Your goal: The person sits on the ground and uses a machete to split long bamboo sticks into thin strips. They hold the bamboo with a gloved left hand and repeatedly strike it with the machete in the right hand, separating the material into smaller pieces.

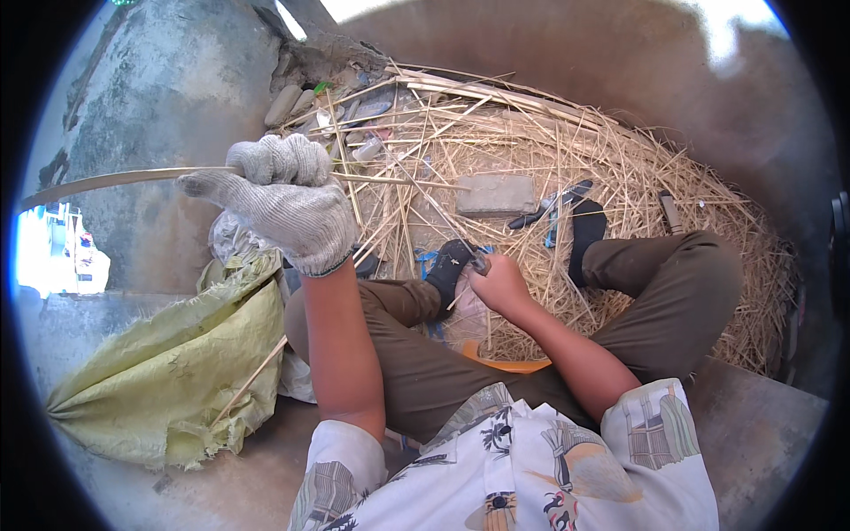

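Note:
My left hand (282, 199), in a pale knitted glove, is raised and closed around a long thin bamboo strip (124, 176). One end of the strip bends away to the far left; the other passes right, towards a grey brick (496, 194). Lower down, between my legs, my bare right hand (503, 285) is wrapped around the handle of a knife (479, 262). Its narrow blade seems to point up and left, over the strip's right part. Whether blade and strip touch, I cannot tell.
Bamboo shavings and split strips (567, 124) cover the floor ahead. A dark-handled tool (553, 203) lies right of the brick, and another tool (670, 212) farther right. A yellow-green woven sack (177, 363) lies at my left. Walls (637, 62) surround the spot; stones (285, 103) sit far left.

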The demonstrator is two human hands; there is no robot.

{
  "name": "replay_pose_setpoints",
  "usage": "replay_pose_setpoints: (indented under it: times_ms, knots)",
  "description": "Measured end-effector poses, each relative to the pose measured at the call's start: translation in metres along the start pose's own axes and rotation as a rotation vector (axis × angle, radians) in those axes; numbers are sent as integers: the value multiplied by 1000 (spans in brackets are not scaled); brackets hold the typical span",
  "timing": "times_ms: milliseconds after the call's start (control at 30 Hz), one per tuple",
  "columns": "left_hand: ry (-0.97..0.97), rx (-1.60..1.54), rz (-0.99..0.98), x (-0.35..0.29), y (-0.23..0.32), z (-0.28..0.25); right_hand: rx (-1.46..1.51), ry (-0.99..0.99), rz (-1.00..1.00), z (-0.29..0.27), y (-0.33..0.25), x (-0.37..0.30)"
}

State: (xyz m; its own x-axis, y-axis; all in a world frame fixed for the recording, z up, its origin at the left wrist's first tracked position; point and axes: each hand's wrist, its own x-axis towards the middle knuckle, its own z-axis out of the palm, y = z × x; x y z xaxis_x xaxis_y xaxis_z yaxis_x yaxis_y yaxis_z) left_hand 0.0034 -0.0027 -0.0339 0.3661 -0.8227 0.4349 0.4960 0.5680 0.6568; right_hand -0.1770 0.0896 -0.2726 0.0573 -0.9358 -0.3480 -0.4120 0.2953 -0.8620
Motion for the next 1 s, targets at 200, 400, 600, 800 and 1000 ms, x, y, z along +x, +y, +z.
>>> replay_pose_setpoints:
  times_ms: [200, 400, 600, 800, 1000]
  knots:
    - [-296, -192, -65, 0, 32, -4, -77, 25, 157, 5, 40, 9]
    - [-308, -169, 29, -1, 71, 3, -16, 95, -56, -7, -11, -4]
    - [-343, -43, 122, -9, 103, 0, -186, 140, -76, -9, -6, 1]
    - [-257, -82, 217, -9, 120, -3, -35, 235, -156, -25, -25, -4]
    - [-263, -66, 263, -20, 126, 6, -104, 227, -47, -21, -16, 5]
